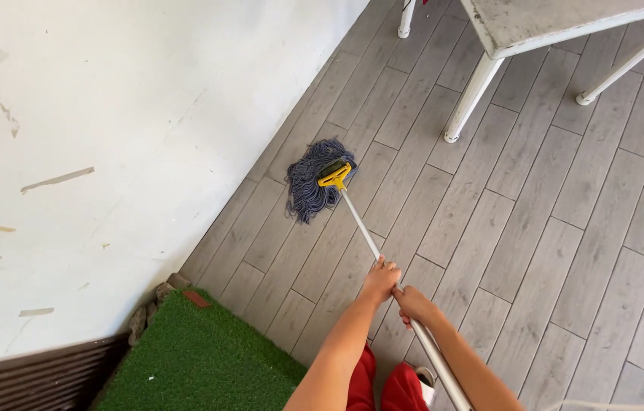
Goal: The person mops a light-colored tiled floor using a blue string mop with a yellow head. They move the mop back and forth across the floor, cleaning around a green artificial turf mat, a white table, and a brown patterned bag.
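A white plastered wall (109,137), scuffed and chipped, fills the upper left of the frame, and grey wood-look floor planks (565,251) cover the right. At the top right stands a worn white metal-legged table (520,23), well apart from the mop. A patch of green artificial turf (200,358) lies at the lower left. The long-handled mop with a silver metal pole (360,228), yellow clamp and dark blue-grey string head (310,183) rests on the planks near the wall, centre frame. The left hand (380,280) and right hand (413,303) sit close together, fingers curled tightly round the pole.
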